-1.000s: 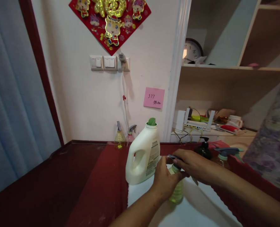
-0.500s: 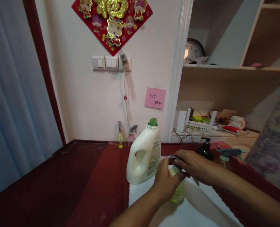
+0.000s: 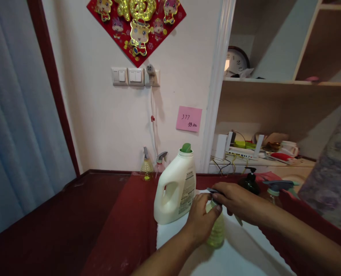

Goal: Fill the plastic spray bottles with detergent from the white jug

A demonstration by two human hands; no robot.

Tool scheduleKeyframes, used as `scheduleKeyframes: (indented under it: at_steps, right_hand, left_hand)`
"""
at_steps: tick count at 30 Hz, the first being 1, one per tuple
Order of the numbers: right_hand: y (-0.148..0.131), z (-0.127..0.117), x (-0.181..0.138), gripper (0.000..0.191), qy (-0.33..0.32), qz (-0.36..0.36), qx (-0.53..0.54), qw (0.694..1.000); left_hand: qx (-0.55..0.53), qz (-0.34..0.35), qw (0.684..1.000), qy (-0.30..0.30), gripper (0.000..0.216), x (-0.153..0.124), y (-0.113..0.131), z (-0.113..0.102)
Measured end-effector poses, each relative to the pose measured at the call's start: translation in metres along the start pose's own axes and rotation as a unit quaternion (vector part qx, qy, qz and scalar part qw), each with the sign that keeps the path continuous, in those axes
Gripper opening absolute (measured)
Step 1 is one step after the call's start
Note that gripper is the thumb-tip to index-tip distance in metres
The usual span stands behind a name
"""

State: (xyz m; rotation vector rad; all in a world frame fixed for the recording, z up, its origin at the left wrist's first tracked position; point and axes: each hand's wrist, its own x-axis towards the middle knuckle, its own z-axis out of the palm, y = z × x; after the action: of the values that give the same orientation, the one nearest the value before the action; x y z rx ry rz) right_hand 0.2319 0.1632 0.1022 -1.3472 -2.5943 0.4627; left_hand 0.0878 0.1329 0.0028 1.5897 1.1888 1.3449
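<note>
As the left hand (image 3: 200, 221) grips a bottle (image 3: 217, 232), paper (image 3: 189, 119) reads "377".

Your desk (image 3: 63, 230), front to back
Before you, one spray bottle (image 3: 217, 234) stands on the sheet (image 3: 245, 257), the jug (image 3: 174, 207) behind it to the left; a pump bottle (image 3: 250, 184) stands behind right, two sprayers (image 3: 146, 167) near the wall (image 3: 101, 126).

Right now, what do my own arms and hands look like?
Your left hand and right hand are ungloved. The left forearm and right forearm show no sleeve, watch or bracelet as far as the picture reaches. Some fingers are partly hidden, so I can't rule out rings.
</note>
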Motion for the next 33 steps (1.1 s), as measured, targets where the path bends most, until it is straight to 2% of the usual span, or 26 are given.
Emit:
scheduleKeyframes:
  at_steps: [4, 6, 11, 15, 17, 22, 24, 28, 33]
  right_hand:
    - [0.000, 0.000, 0.000, 0.024, 0.000, -0.009, -0.012, 1.000]
    - [0.000, -0.001, -0.001, 0.024, -0.005, -0.005, -0.014, 1.000]
    - [-0.002, -0.002, -0.003, 0.024, -0.012, 0.006, -0.008, 1.000]
    - [-0.002, 0.000, -0.003, 0.023, -0.007, -0.001, -0.011, 1.000]
    - [-0.001, 0.001, -0.002, 0.023, -0.006, -0.006, -0.015, 1.000]
    - [0.000, 0.001, -0.001, 0.019, 0.007, -0.016, -0.027, 0.999]
    - [0.000, 0.000, -0.002, 0.019, 0.003, -0.013, -0.024, 1.000]
    - [0.000, 0.000, -0.003, 0.020, -0.007, -0.007, -0.010, 1.000]
    - [0.001, -0.002, -0.003, 0.021, -0.020, -0.005, 0.003, 1.000]
  left_hand:
    - [-0.011, -0.027, 0.998, 0.063, 0.046, 0.003, 0.001, 0.010]
    - [-0.015, -0.028, 0.997, 0.077, 0.043, 0.004, 0.001, 0.012]
    - [-0.014, -0.001, 0.999, 0.039, 0.019, 0.003, -0.002, 0.006]
    - [-0.016, 0.025, 1.000, 0.000, 0.012, -0.001, -0.004, 0.001]
    - [-0.025, 0.020, 0.999, -0.001, 0.013, -0.003, -0.004, 0.002]
    - [-0.063, -0.027, 0.996, 0.048, 0.047, -0.003, -0.003, 0.012]
    - [-0.070, -0.035, 0.994, 0.073, 0.051, -0.002, -0.001, 0.016]
    - [-0.067, -0.032, 0.994, 0.086, 0.041, -0.001, 0.001, 0.020]
    - [-0.042, 0.007, 0.998, 0.042, 0.019, -0.002, -0.006, 0.013]
